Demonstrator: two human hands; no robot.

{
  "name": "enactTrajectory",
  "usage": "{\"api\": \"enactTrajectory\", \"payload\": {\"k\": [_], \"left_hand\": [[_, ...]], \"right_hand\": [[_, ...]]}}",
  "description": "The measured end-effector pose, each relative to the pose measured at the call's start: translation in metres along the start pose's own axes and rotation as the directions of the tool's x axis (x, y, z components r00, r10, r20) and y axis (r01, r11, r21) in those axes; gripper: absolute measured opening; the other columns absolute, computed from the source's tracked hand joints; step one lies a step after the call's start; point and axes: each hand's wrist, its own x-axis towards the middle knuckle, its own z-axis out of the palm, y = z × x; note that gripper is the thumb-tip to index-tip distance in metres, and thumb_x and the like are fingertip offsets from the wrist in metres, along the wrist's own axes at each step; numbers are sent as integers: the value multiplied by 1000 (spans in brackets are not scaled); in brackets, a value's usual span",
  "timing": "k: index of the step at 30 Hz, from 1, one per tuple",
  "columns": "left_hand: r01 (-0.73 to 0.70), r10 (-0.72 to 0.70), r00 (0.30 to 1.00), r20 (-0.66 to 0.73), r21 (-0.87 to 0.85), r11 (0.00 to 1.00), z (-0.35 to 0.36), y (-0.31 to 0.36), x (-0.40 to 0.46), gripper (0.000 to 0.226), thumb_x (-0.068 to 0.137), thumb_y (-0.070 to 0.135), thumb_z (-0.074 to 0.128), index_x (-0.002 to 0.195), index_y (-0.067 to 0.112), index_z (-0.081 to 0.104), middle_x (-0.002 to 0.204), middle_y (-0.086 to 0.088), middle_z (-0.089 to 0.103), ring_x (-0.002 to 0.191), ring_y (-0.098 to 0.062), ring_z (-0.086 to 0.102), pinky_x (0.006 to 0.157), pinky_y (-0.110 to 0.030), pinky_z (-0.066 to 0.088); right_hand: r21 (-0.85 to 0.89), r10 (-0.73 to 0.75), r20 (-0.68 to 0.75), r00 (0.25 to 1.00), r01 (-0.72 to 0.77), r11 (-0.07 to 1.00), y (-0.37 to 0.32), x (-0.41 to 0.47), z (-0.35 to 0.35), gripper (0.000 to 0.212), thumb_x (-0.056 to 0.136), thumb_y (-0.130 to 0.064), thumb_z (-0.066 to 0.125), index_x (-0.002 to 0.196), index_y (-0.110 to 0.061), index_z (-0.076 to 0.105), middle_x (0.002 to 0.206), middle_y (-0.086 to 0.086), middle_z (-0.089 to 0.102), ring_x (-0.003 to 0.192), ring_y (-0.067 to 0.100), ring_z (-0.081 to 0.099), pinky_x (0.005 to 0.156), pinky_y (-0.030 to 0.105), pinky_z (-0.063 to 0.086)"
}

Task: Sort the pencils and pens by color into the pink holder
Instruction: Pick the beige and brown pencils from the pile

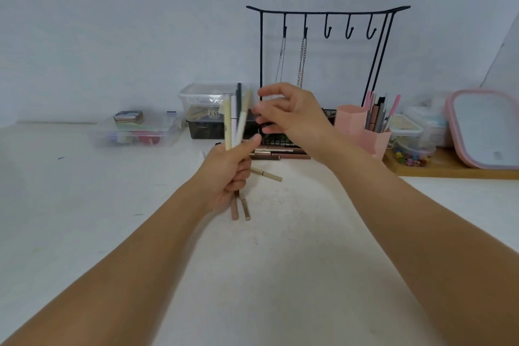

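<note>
Your left hand (230,174) holds the pale pens (234,121) upright, and your right hand (283,112), fingers loosely spread, waits at three o'clock beside their tips.

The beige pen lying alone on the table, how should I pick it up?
Pinch the beige pen around its middle, coming straight down from above. It lies flat and slanted on the white table, apart from the other pens, so both long sides are free for fingertips. The open right hand is nearest.
</note>
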Motion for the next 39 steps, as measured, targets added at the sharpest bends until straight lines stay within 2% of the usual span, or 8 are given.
{"api": "enactTrajectory", "payload": {"k": [4,9,15,19,23,26,32,39], "left_hand": [[-55,53,986,-155,-9,998,-10,5,6,47,97,41,64,66,24,34,50,8,27,41,-7,21,34,-19,19],[-116,119,951,-287,26,993,-12,3,8,46,98,50,58,70,20,38,51,5,33,44,-11,34,42,-24,35],[-176,224,870,-440,148,973,-12,5,10,43,97,58,52,87,16,51,58,3,47,47,-8,53,56,-36,62],[-165,222,868,-445,164,973,-19,4,11,47,96,62,52,82,17,46,52,4,43,44,-11,42,41,-27,46],[-134,205,881,-427,190,973,-25,-1,14,45,90,50,72,75,21,41,57,2,38,45,-12,31,39,-23,30],[-92,177,885,-430,211,973,-23,-4,15,43,84,47,79,74,19,48,59,0,43,44,-11,35,40,-24,33],[-27,72,923,-378,123,992,-11,0,8,52,83,55,76,65,20,42,50,5,39,41,-10,32,38,-21,29],[-78,51,962,-268,-92,993,-6,2,5,49,88,58,67,67,22,41,50,9,27,41,-7,21,33,-19,21]], "right_hand": [[-500,-10,-25,1000,-4,866,52,-2,-9,23,96,-21,65,117,-14,68,101,-6,68,85,6,61,81,22,47],[-779,50,73,996,26,627,99,-10,-7,26,95,-26,64,121,-19,66,115,1,61,103,19,56,90,35,48],[-836,61,91,994,43,547,100,-8,-7,17,96,-30,62,109,-20,66,106,0,54,96,19,51,83,35,47],[-818,133,49,990,-37,574,96,-4,-15,10,95,-24,64,89,-15,67,89,0,62,84,20,57,70,31,43],[-713,183,-68,981,-176,679,73,2,-35,13,92,-11,66,79,-10,67,70,-1,65,69,15,58,62,25,42],[-403,205,-173,963,-259,878,47,5,-41,4,90,-3,65,89,0,68,76,20,72,62,23,62,60,34,55],[-89,112,-346,932,-151,984,10,5,-28,8,84,2,71,89,-1,65,79,15,75,66,22,75,65,31,63],[527,296,16,955,-260,809,2,-13,26,13,82,11,72,80,2,62,87,21,71,75,24,73,75,28,62]]}}
